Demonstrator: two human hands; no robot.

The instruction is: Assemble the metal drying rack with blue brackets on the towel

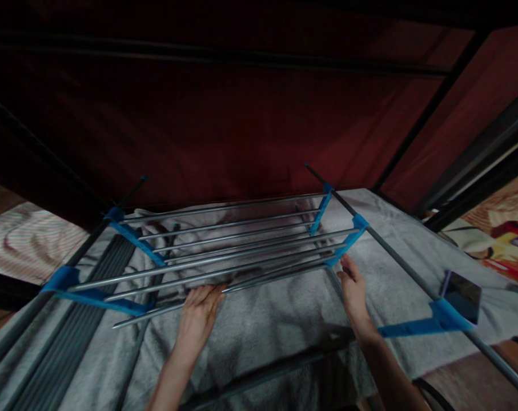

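My left hand (201, 308) is closed around a thin metal rod (147, 315), whose left end sticks out free below a blue plastic bracket (98, 299). Along its length the rod runs right, towards the lower end of another blue bracket (346, 245). Just below that bracket is my right hand (353, 285), thumb and fingers slightly apart with nothing visible between them; whether a fingertip touches the bracket I cannot tell. Several parallel metal rods (241, 231) span the blue brackets, which sit on long grey side tubes (400, 265), forming a rack frame.
A bundle of grey tubes (70, 337) lies at left on a grey blanket (259, 325). One blue bracket (430, 319) on the right tube points inward, a phone (462, 297) beside it. A dark red panel (241, 125) with black bars stands behind; colourful fabric (513, 245) lies far right.
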